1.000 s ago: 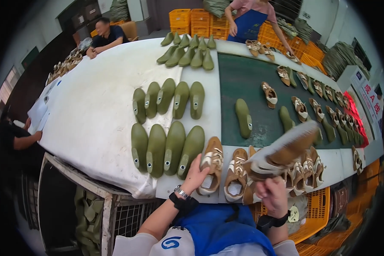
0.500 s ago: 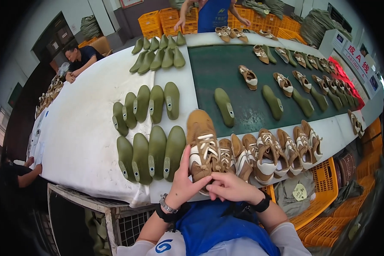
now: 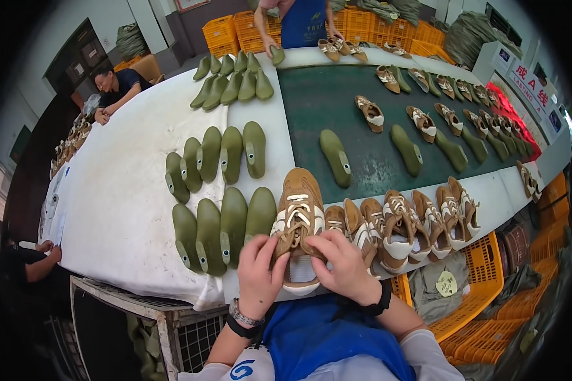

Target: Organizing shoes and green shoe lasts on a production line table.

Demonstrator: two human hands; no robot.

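Note:
A tan suede sneaker (image 3: 299, 190) with white laces and white side panels points away from me at the table's near edge. My left hand (image 3: 259, 273) pinches the left side of its collar, and my right hand (image 3: 344, 268) grips the right side. Between them the shoe's mouth is spread, showing a pale insole and the white heel. Green shoe lasts (image 3: 233, 219) stand in rows just left of the sneaker. To its right, several similar tan sneakers (image 3: 397, 222) are lined up along the table edge.
A dark green conveyor belt (image 3: 375, 171) carries lasts and sneakers beyond my hands. White cloth (image 3: 127, 165) covers the left table. An orange crate (image 3: 483, 267) stands below right, a metal-framed rack (image 3: 165, 311) below left. Across the table, a blue-aproned person (image 3: 305, 25) holds a last.
My hands have moved apart to either side of the sneaker's collar, and its mouth has come into view. Across the table, the person has moved left and taken hold of a last.

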